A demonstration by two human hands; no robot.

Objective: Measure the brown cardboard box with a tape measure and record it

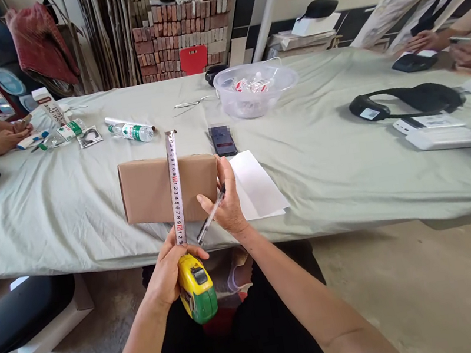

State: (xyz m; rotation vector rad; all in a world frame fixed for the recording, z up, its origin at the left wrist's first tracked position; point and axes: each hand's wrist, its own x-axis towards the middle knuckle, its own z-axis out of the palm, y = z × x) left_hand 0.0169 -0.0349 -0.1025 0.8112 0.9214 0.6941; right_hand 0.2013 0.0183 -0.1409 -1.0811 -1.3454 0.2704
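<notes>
A brown cardboard box lies near the front edge of the cloth-covered table. Across its top runs the extended blade of a yellow and green tape measure, its hooked end past the box's far side. My left hand is closed on the tape measure, pinching the blade where it leaves the case, just off the table edge. My right hand touches the box's right end and has a clear pen between its fingers. Beside that hand lie white paper sheets, and a phone rests behind them.
A clear plastic basin with wrapped packets stands at the back. Water bottles lie to the left. A black headset and white boxes are on the right. Other people's hands show at both sides. A black-topped stool stands lower left.
</notes>
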